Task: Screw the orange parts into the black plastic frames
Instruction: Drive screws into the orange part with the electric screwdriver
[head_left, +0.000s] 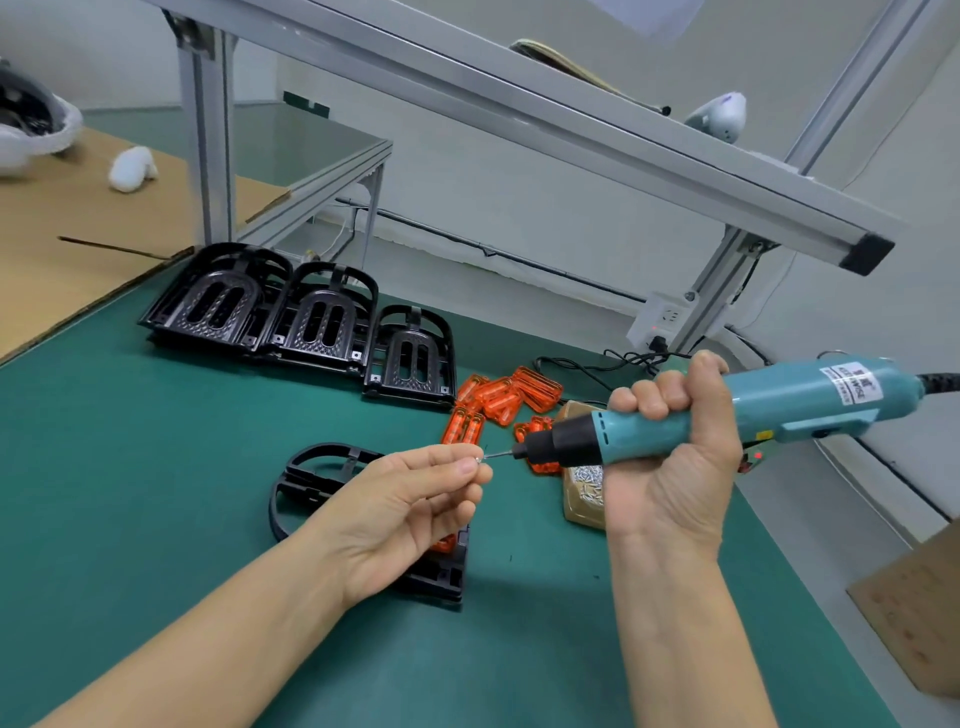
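A: What were the hands doing at that moment?

B: The right hand (675, 441) was clenched around the teal electric screwdriver (727, 415) and held it almost level above the worktop (130, 467). The left hand (415, 499) pinched a small screw (478, 459) between thumb and fingertips and held it against the tip of the bit (498, 454).

A: And the parts of the task — where were they?

B: One black frame (311, 478) lay on the green worktop just under the left hand, partly hidden by it. A bit of orange showed at its near end, under the wrist; I judge that one orange part was already placed in it. More orange parts (498, 400) lay in a loose pile behind the screwdriver, and a row of other black frames (311, 322) stood farther back. The tray of screws (587, 488) was near the right hand.

A: What could go wrong from there?

B: I think the screw was the weak point. If it did not sit well on the bit, it could fall when the left hand let go — and it is small, so it could roll away or drop into the frame. Also the frame lay free on the worktop, with no hand on it. If the screwdriver came down at an angle, the frame could slide, or the screw could enter crooked and damage the plastic.
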